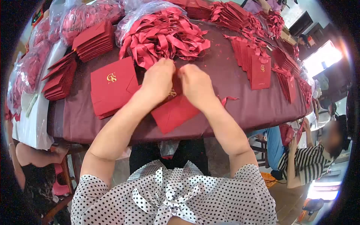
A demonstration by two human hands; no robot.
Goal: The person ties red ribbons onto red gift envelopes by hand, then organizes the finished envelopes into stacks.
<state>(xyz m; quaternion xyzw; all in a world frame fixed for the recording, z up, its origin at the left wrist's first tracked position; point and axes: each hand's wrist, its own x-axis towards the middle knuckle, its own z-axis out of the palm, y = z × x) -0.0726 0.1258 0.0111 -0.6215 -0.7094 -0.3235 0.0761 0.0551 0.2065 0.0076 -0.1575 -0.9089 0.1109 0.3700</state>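
Both my hands are over a red paper bag [175, 114] with a gold logo partly showing between them. My left hand [159, 78] is closed at the bag's upper edge, beside the heap of red ribbons [161, 35]; what its fingers pinch is hidden. My right hand [195, 84] is curled closed on the bag's other side, its fingertips bent inward, and its hold is too small to make out. A short ribbon end [228, 99] sticks out right of my right wrist. A stack of flat red bags [114, 84] with a gold logo lies left of my left hand.
More red bag stacks [93, 41] stand at the back left near plastic-wrapped bundles [92, 18]. Ribboned bags [260, 71] lie on the right of the maroon table [225, 120]. A person in a striped top [309, 163] sits at the right; another person's arm [35, 155] shows at the left.
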